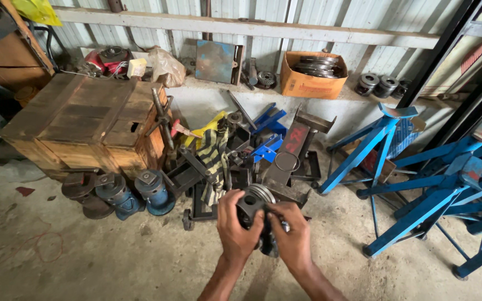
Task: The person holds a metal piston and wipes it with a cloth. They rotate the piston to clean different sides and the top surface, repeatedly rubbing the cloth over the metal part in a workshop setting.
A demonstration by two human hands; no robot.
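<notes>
Nearest the camera, two bare forearms are seen rising from the lower edge, and a dark round metal part (255,214) is held between the left hand (236,227) and the right hand (291,234) above the concrete floor (101,262). The left grip is closed around the part's left side, with the thumb laid across its front; the right grip is pressed onto the part's right side and lower edge, the fingers curled over it. A central hole and a ribbed silver rim are shown on the part, though its lower portion is hidden by the fingers. Directly behind the hands, a heap of black metal pieces (252,161) is piled on the floor, with a striped yellow and black cloth (213,156) draped over it and blue brackets (269,142) set among it. To the left, a wooden crate (85,122) is placed against the wall, and two blue cylindrical jacks (135,195) are stood just in front of it. To the right, blue steel stands (419,178) are grouped, well apart from the hands. On a ledge along the corrugated wall, an orange cardboard box (311,81) filled with dark rings is set, near a blue metal plate (216,61).
</notes>
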